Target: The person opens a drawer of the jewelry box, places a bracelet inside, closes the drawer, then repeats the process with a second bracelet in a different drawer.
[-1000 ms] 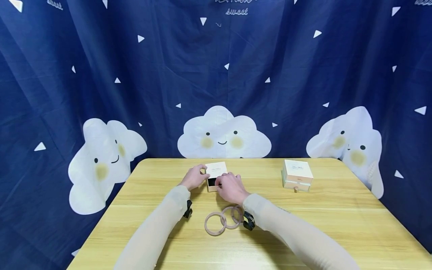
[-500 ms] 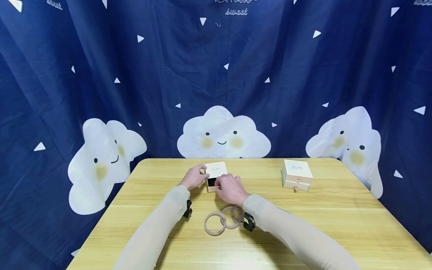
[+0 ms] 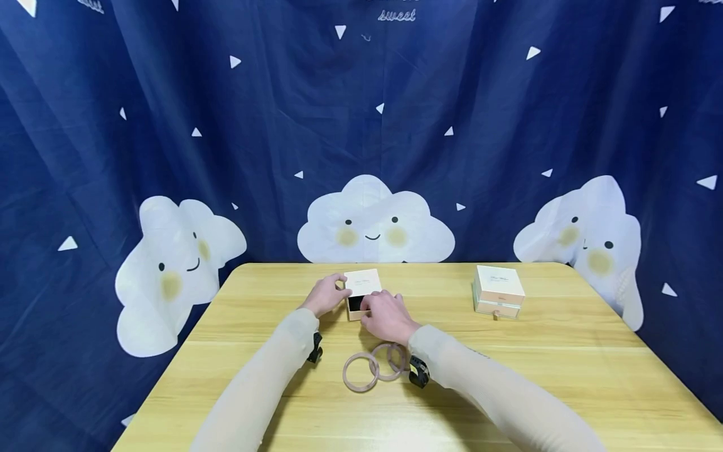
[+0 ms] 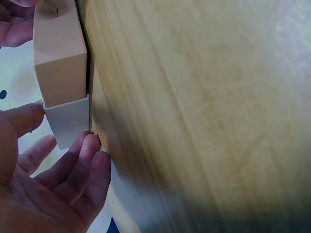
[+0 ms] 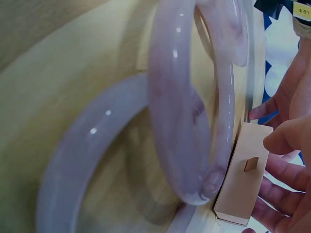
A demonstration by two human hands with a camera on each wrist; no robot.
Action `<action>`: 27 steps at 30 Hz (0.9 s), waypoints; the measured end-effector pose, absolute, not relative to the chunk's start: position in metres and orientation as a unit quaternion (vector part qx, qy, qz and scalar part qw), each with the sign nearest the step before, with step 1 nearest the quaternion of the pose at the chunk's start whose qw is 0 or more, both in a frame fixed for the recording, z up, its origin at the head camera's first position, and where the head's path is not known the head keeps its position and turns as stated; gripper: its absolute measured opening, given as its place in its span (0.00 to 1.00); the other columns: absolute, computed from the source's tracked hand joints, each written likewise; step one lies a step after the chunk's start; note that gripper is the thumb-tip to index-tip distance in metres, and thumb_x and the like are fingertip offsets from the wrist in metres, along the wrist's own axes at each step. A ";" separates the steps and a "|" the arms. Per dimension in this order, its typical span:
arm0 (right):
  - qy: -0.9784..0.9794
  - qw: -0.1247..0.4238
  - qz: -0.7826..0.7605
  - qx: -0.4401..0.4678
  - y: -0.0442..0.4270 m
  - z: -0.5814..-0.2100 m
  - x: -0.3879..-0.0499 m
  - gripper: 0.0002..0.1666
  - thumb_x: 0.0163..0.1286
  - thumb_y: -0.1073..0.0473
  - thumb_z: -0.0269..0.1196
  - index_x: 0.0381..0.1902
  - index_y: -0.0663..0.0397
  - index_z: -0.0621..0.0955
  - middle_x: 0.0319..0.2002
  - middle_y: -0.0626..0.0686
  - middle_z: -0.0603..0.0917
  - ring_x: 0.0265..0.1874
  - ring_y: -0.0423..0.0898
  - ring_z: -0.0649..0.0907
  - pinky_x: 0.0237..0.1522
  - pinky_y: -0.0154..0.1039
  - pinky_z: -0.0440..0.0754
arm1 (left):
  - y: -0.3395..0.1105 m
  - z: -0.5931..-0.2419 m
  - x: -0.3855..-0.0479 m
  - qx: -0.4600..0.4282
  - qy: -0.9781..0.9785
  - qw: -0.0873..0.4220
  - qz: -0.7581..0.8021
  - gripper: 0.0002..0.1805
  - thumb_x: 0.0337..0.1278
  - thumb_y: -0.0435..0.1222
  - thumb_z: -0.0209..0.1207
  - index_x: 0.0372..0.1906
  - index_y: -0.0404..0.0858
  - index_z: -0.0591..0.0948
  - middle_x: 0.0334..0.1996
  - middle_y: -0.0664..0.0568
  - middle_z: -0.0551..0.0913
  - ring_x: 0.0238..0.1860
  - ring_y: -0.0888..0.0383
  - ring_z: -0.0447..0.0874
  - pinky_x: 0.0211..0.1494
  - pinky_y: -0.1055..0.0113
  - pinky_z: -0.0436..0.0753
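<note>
A small white-lidded box (image 3: 363,280) stands at the back middle of the table, its drawer (image 5: 238,189) pulled partly out toward me, dark inside. My left hand (image 3: 324,295) holds the sleeve from the left; in the left wrist view the thumb touches one edge and the fingertips another. My right hand (image 3: 390,317) grips the drawer at its right side, thumb at the upper edge of its front, fingers curled behind. A pull tab (image 5: 250,164) sticks out of the drawer front. Whether anything lies inside the drawer is hidden.
Three pale lilac bangles (image 3: 360,389) lie overlapping in front of the box, one partly hidden by the right wrist. A second white-topped drawer box (image 3: 499,290) stands at the back right. A blue cloud-print curtain (image 3: 271,113) hangs behind the wooden table (image 3: 565,358).
</note>
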State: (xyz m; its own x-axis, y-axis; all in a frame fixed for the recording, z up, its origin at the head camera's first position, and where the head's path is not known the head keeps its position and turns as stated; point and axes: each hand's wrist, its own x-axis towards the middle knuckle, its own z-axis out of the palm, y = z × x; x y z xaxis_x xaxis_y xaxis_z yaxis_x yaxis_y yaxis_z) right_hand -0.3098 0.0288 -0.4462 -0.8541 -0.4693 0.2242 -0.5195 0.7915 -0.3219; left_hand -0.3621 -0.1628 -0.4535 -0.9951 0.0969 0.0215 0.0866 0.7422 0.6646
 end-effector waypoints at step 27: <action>-0.930 0.069 0.203 0.297 0.043 -0.443 -0.299 0.19 0.63 0.57 0.66 0.52 0.53 0.84 0.49 0.55 0.84 0.48 0.52 0.78 0.50 0.53 0.75 | -0.161 -0.451 -0.361 0.046 0.933 0.003 0.357 0.24 0.65 0.42 0.62 0.63 0.39 0.77 0.50 0.42 0.86 0.47 0.52 0.85 0.54 0.55 0.81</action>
State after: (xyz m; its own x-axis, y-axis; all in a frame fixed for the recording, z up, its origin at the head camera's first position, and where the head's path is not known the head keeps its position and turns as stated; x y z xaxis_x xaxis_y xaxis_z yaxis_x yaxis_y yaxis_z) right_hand -0.2993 0.0431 -0.4429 -0.8135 -0.5251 0.2501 -0.5815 0.7404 -0.3371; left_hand -0.3606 -0.1611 -0.4514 -0.9957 0.0882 0.0270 0.0836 0.7408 0.6665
